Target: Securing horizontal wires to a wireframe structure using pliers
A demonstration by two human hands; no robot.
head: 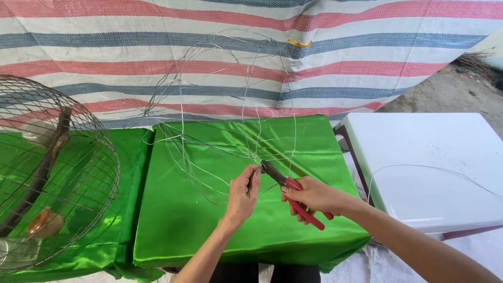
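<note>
— Striped sheeting (335,57) in red, blue and white hangs behind us, and green satin cloth (209,209) covers the table where we work. What do we have in hand?

— Our right hand (314,196) is wrapped shut around the red handles of the pliers (293,196), whose dark nose points up and left to a joint in the wire frame (220,120). Our left hand (242,195) pinches a strand of that frame between thumb and fingertips, touching the wire just beside the nose.

— And the frame itself?

— It stands on the cloth, thin loops rising in front of the sheeting and spreading down toward us. Whether the nose already bites the wire or only touches it, we cannot tell; the tips are too small to read.

— How do we do this well?

— We judge it best to keep the pinch close to the nose so the strand cannot spring, and to squeeze evenly rather than jerk, since wire this thin would kink or slip. Turning from the wrist should keep the loops in shape.

— What else is around us?

— A finished wire cage (52,173) sits at the left with a wooden perch and small cups inside. A white table (435,157) stands at the right, with a loose length of wire (419,167) arcing over it.
</note>
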